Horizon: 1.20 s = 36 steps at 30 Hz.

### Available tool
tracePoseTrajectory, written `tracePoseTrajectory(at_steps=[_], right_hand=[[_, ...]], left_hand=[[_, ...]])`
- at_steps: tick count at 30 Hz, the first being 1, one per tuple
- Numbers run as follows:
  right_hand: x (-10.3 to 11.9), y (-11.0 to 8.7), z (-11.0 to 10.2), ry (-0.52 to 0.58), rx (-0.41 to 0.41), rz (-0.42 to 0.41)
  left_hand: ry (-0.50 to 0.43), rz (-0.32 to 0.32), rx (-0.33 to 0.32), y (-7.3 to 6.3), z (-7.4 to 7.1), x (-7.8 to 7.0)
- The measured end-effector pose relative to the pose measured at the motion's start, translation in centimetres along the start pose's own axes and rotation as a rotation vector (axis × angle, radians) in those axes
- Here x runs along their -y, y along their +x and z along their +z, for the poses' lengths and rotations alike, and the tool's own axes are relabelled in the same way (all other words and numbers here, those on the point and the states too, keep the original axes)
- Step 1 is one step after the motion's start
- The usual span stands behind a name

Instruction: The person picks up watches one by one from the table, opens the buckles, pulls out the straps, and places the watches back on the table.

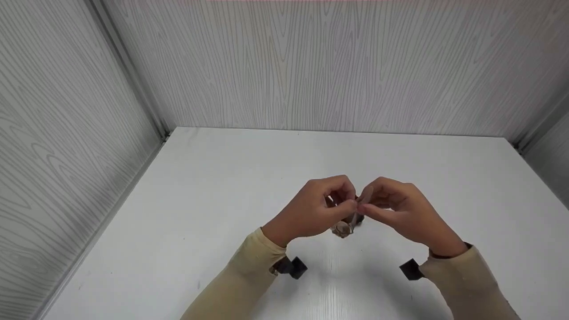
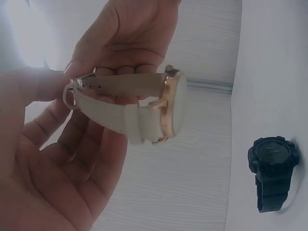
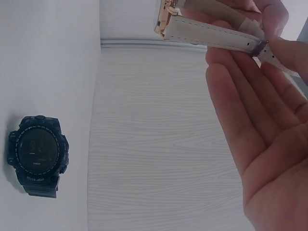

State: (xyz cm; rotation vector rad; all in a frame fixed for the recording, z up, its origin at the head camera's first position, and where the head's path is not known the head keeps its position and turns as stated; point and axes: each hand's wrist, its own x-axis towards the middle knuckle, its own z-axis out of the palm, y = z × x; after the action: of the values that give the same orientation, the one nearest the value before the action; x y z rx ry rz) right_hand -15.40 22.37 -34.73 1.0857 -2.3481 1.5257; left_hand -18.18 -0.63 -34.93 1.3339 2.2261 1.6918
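A wristwatch (image 1: 342, 229) with a white strap and rose-gold case is held up between both hands. My left hand (image 1: 318, 206) pinches the strap near its buckle with thumb and forefinger. From the other side my right hand (image 1: 400, 208) pinches the strap end by the buckle. In the left wrist view the strap (image 2: 103, 114) forms a loop through the buckle (image 2: 71, 91), and the case (image 2: 168, 106) hangs away from the fingers. The right wrist view shows holes and a dark bar across the strap (image 3: 211, 36).
A black digital sports watch (image 3: 37, 151) lies on the white table (image 1: 213, 186), mostly hidden by my hands in the head view. Patterned grey-white panels (image 1: 284, 66) enclose the table at the back and sides. Small black cubes (image 1: 298, 267) sit at both wrists.
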Motion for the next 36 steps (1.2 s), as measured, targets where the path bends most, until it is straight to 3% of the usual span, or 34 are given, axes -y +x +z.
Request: tracePoseTrajectory(at_steps=[4, 8, 13, 17, 23, 31, 36], right_hand=[[0.08, -0.01, -0.02, -0.009, -0.016, -0.021], [0.03, -0.02, -0.04, -0.037, -0.024, -0.035], [-0.08, 0.05, 0.07, -0.071, -0.012, -0.021], [-0.15, -0.01, 0.03, -0.071, -0.016, -0.005], [-0.06, 0.07, -0.08, -0.059, -0.026, 0.046], [0.01, 0.17, -0.02, -0.032, -0.026, 0.105], [0.19, 0.19, -0.09, -0.011, -0.022, 0.058]], left_hand=[[-0.049, -0.005, 0.006, -0.08, -0.11, 0.00], [-0.088, -0.065, 0.040, -0.17, -0.24, -0.15], [-0.054, -0.130, 0.034, -0.36, -0.25, -0.38], [0.024, -0.129, 0.024, -0.36, -0.09, -0.65], [0.109, -0.141, -0.061, -0.03, 0.40, -0.83], [0.230, -0.090, -0.128, 0.12, 0.46, -0.87], [0.192, -0.068, -0.142, 0.03, 0.45, -0.95]])
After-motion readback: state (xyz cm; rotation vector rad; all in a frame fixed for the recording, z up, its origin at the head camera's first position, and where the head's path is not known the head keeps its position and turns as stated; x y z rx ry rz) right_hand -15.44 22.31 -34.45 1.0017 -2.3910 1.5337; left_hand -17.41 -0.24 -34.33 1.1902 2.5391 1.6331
